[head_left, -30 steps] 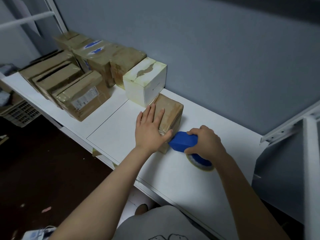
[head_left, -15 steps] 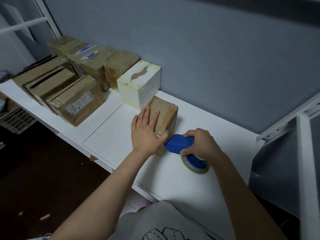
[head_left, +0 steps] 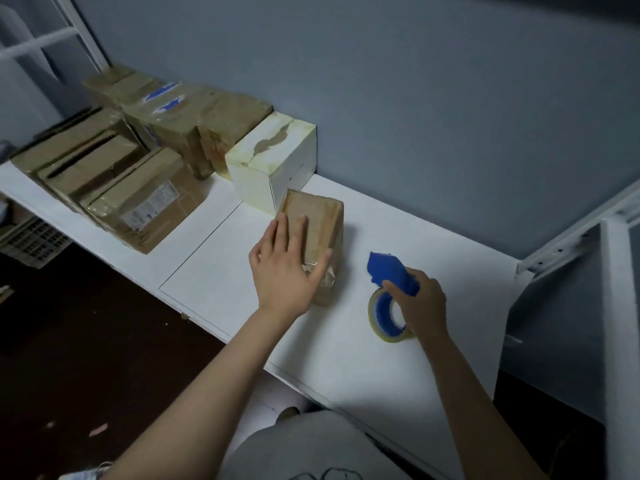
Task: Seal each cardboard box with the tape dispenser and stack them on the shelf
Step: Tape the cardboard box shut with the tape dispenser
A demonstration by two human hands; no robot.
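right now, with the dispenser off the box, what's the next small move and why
Probably smooth the tape over the near end of the small box with the left hand, which lies flat on its top. The tape there looks wrinkled, and the tape dispenser, gripped in the right hand, sits clear of the box to its right.

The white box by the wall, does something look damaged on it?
Yes. The white box is torn along the middle seam of its top, with brown showing through the ragged gap, and its edges look yellowed.
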